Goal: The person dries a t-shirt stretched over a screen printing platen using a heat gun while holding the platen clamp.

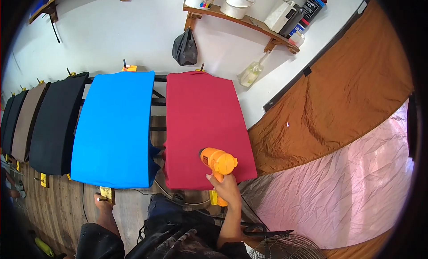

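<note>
In my right hand (pixel 228 187) is an orange heat gun (pixel 217 161), fingers closed around its grip. Its dark nozzle points left and away over a crimson cloth (pixel 203 112), which is stretched over a long board. My left hand (pixel 102 202) is closed at the small peg of a yellow bracket (pixel 107 193), below the near end of the board covered in bright blue cloth (pixel 113 130). Part of that grip is hidden by the hand itself.
More cloth-covered boards, black (pixel 55 125) and brown (pixel 29 116), stand in a row to the left. A fan (pixel 287 248) stands low right, beside hanging brown (pixel 330 89) and pink sheets (pixel 321 192). Cables cross the floor. A shelf (pixel 240 20) holds white buckets and bottles.
</note>
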### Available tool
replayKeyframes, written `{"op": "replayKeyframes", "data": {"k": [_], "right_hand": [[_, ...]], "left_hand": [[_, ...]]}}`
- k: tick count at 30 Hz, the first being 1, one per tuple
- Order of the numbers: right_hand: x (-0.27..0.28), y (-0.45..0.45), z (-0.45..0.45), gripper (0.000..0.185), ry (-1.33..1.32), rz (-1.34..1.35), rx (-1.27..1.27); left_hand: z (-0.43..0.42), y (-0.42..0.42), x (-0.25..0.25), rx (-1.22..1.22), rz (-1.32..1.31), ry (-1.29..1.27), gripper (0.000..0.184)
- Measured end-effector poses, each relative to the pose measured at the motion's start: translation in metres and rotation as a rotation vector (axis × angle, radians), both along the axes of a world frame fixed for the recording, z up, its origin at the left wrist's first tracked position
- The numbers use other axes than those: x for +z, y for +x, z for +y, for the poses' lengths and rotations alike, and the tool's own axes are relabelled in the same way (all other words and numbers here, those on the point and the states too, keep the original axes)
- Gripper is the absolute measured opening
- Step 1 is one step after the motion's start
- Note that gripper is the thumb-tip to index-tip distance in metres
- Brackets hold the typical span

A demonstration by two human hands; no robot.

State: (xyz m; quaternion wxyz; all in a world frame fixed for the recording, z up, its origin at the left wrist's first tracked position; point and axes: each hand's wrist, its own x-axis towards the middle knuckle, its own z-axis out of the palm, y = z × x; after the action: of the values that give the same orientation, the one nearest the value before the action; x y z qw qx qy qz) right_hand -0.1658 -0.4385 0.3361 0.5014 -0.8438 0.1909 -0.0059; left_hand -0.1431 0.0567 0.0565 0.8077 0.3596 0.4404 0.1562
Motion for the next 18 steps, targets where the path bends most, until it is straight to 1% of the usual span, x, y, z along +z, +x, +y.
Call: {"op": "replayKeyframes", "data": {"k": [2, 5, 8, 10, 14, 16, 17, 18], "right_hand": [[0.007, -0.005, -0.002, 0.03, 0.156, 0.108, 0.0], [-0.006, -0.006, 0.0, 0.03, -0.093, -0.043, 0.02], [-0.005, -0.013, -0.005, 0.029, -0.033, -0.037, 0.064], [-0.004, -0.015, -0.003, 0.028, -0.029, 0.008, 0.036], [-0.011, -0.017, -0.005, 0.029, -0.039, -0.005, 0.031], [0.002, -0.019, -0.005, 0.03, 0.048, 0.063, 0.049], [0.006, -0.02, -0.005, 0.03, 0.091, 0.1, 0.058], [0.001, -0.02, -0.005, 0.029, 0.02, 0.054, 0.048]], "left_hand": [[0.001, 0.002, 0.0, -0.019, 0.011, -0.031, 0.013], [-0.002, 0.001, 0.006, -0.025, 0.025, -0.059, 0.013], [-0.002, 0.005, 0.012, -0.019, 0.033, -0.107, 0.013], [-0.002, 0.002, 0.016, -0.009, 0.047, -0.151, 0.015], [-0.018, 0.006, 0.039, 0.024, 0.136, -0.044, 0.016], [-0.023, 0.007, 0.046, 0.046, 0.178, 0.009, 0.017], [-0.013, 0.005, 0.026, 0.068, 0.158, 0.018, 0.016], [0.004, 0.003, -0.005, 0.09, 0.138, 0.029, 0.015]]}}
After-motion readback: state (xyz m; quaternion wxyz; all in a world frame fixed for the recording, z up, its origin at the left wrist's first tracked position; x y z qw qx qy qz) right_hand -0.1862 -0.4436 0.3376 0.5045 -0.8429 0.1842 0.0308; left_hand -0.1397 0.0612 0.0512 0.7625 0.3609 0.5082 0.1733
